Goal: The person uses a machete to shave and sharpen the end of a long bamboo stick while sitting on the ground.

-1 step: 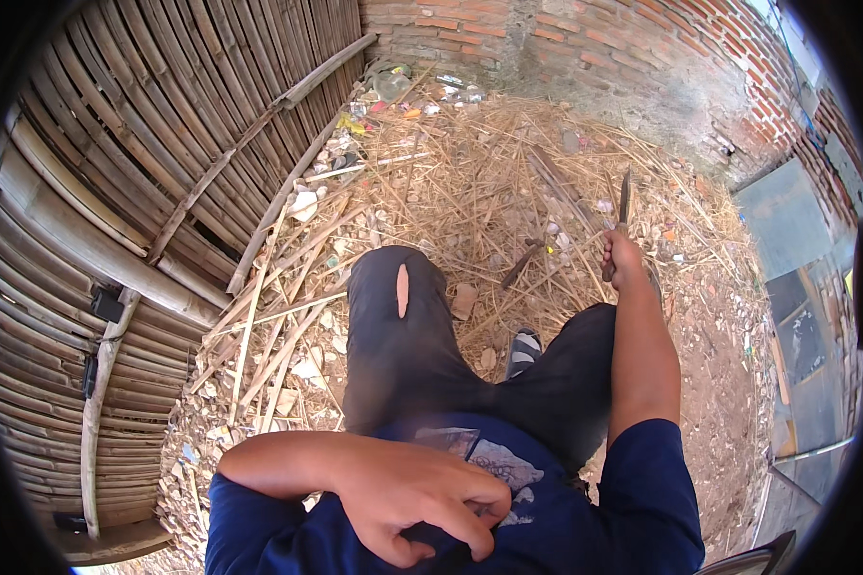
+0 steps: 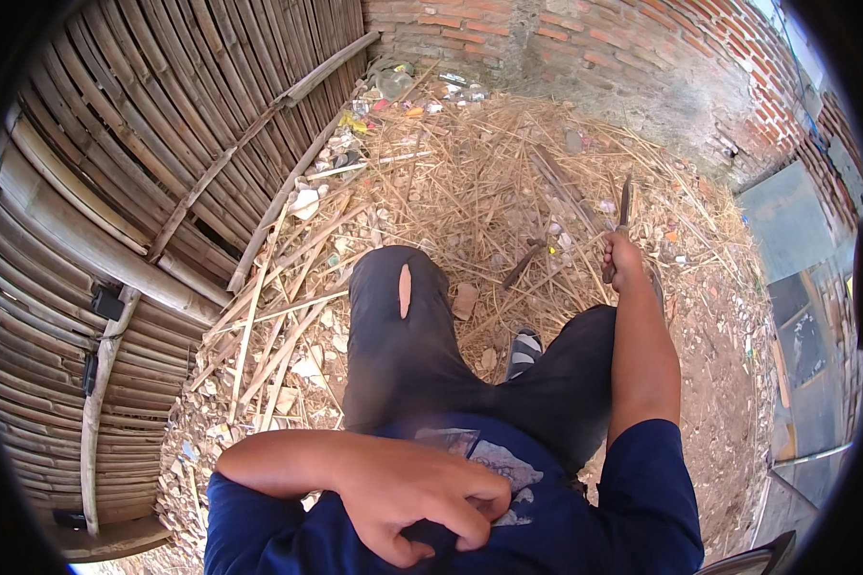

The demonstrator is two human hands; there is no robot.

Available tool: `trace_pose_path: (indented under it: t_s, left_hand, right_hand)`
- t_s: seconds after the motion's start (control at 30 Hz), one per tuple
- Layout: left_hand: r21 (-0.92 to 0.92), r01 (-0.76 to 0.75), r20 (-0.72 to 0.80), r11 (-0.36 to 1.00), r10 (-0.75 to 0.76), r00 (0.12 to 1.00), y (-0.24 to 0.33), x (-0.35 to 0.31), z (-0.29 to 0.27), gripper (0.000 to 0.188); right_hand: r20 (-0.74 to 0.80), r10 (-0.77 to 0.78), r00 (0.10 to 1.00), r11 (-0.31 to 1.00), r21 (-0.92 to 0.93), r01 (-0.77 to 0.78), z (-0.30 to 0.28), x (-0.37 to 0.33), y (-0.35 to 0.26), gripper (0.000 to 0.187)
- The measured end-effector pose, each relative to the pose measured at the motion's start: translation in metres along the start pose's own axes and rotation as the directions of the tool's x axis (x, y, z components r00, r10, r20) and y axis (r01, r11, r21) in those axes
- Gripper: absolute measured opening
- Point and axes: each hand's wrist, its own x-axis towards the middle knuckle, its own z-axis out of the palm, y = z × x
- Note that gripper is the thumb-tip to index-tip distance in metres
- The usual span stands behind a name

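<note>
My right hand (image 2: 624, 262) is out ahead at the right, fingers wrapped round the brown handle of a knife (image 2: 625, 201). Its dark, narrow blade points away from me, above the straw-strewn ground. In front of my chest, my left hand (image 2: 431, 503) is loosely bent against my dark blue shirt (image 2: 268, 522). A gap shows between its thumb and forefinger, with nothing visible in it. Some of its fingertips are partly hidden. Dark trousers (image 2: 403, 355) cover my bent legs, and one knee has a tear.
Dry split sticks and straw (image 2: 470, 172) litter the ground among stones. A bamboo wall (image 2: 192, 105) rises on the left, a brick wall (image 2: 633, 43) at the back. Grey sheets (image 2: 786, 220) lean at the right. A short piece of wood (image 2: 522, 265) lies past my sandalled foot (image 2: 524, 352).
</note>
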Motion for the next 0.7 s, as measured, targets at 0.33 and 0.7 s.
trace_pose_path:
  t_s: [0.33,0.7]
  left_hand:
    - [0.501,0.118,-0.129,0.858,-0.061,0.990,0.015,0.004,-0.055,0.025]
    - [0.972,0.232,-0.168,-0.029,0.603,0.780,0.112,-0.056,-0.031,0.038]
  right_hand:
    - [0.062,0.012,0.998,1.000,0.006,-0.013,-0.006,0.016,0.012,0.019]
    - [0.076,0.084,0.994,0.994,-0.082,-0.078,-0.016,0.004,0.009,0.023]
